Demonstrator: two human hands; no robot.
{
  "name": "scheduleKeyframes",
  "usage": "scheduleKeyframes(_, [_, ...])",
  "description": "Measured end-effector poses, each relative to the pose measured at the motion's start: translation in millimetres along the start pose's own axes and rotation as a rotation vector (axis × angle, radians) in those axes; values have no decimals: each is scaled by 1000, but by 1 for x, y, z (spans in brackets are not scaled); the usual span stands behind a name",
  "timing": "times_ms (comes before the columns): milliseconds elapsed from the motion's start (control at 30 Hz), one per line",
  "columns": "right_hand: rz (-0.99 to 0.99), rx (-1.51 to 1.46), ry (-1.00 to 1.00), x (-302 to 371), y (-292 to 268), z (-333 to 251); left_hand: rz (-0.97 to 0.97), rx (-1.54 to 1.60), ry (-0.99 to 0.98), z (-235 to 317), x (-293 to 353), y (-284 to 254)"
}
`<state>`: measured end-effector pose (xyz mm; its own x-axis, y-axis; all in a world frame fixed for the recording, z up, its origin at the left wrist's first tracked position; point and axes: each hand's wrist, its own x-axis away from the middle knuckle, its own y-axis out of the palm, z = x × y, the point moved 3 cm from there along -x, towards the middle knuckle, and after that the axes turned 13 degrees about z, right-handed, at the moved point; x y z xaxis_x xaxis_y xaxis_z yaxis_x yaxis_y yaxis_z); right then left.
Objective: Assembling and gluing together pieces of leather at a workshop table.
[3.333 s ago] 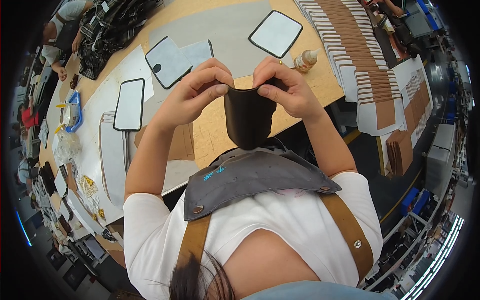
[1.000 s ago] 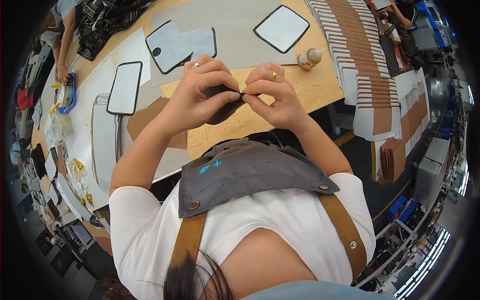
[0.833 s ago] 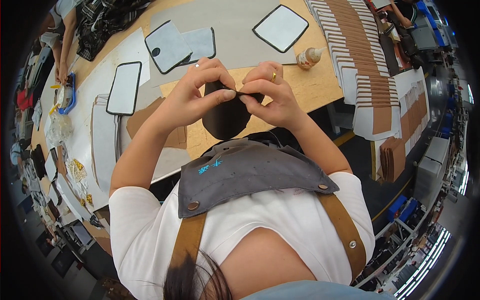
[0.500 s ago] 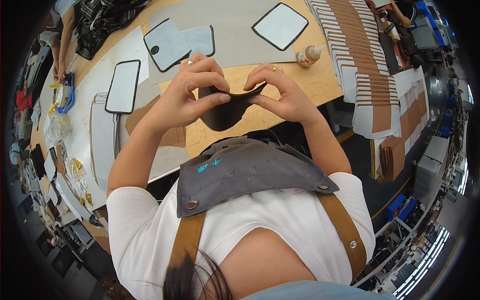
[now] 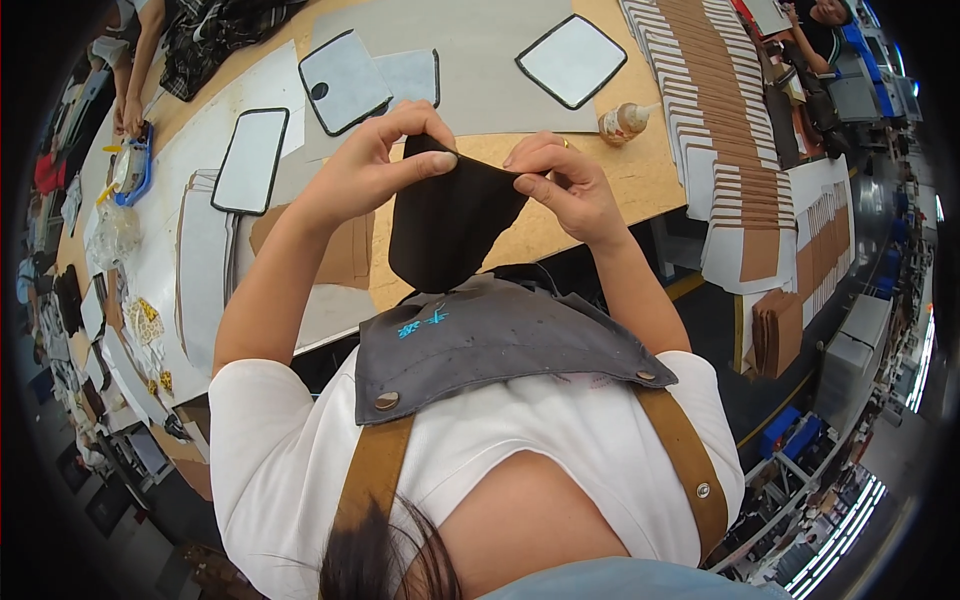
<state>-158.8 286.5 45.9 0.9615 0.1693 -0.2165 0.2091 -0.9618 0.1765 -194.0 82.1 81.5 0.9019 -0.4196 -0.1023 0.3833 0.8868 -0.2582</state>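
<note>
Between my hands hangs a black, flexible sheet piece (image 5: pixel 450 220) with rounded lower corners, held up above the near edge of the table. My left hand (image 5: pixel 385 155) pinches its upper edge, thumb toward me. At its upper right corner, my right hand (image 5: pixel 565 185) grips with thumb and bent fingers. Beyond my hands lie white panels with black borders: one with a dark round spot (image 5: pixel 343 82), another partly under it (image 5: pixel 412 78), a third at the left (image 5: pixel 250 162) and a fourth at the far right (image 5: pixel 573 62).
A small bottle with a pale nozzle (image 5: pixel 624 122) stands right of my hands. Long rows of brown-and-white pieces (image 5: pixel 700 80) lie farther right. Brown card (image 5: pixel 345 250) and stacked white sheets (image 5: pixel 200 250) are at the left. Another person's hands (image 5: pixel 128 115) are beside a blue basket (image 5: pixel 140 180).
The black piece, curled with its upper edge bowed before, now hangs flatter with its broad face toward me. Its upper edge is pulled straighter between my hands.
</note>
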Motion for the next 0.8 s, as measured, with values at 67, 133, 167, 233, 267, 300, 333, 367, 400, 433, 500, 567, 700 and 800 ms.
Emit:
scheduleKeyframes(67, [-35,428,-161,1,2,-3,-25,42,-70,-6,4,-1])
scheduleKeyframes(133, [-97,558,-221,-1,8,-9,-31,115,-144,-10,6,1])
scheduleKeyframes(167, [-94,586,-232,-4,10,-10,-29,117,-144,-11,4,2])
scheduleKeyframes(233, [-95,616,-243,-7,13,-7,-8,61,-64,-14,2,2])
scheduleKeyframes(267, [-69,545,-219,-6,14,-4,-5,63,-64,-15,1,3])
scheduleKeyframes(300, [-45,474,-195,-6,13,0,-2,47,-19,-15,-1,3])
scheduleKeyframes(333, [-49,475,-195,-6,12,2,1,30,27,-14,-1,3])
scheduleKeyframes(367, [-56,338,-104,-6,11,6,4,32,26,-13,-1,3])
scheduleKeyframes(400, [-63,201,-13,-6,11,9,-13,173,-128,-16,-1,5])
scheduleKeyframes(433, [-65,202,-11,-5,9,10,-31,314,-281,-19,0,6])
scheduleKeyframes(500, [-47,380,-16,-2,5,13,-35,271,-274,-24,2,5])
scheduleKeyframes(567, [-75,485,-118,-9,13,1,-45,230,-270,-26,2,7])
scheduleKeyframes(700, [-138,559,-227,-11,17,3,-58,243,-204,-20,-2,6])
scheduleKeyframes(800, [-89,270,-55,-7,0,16,-4,401,-295,-28,-5,-3])
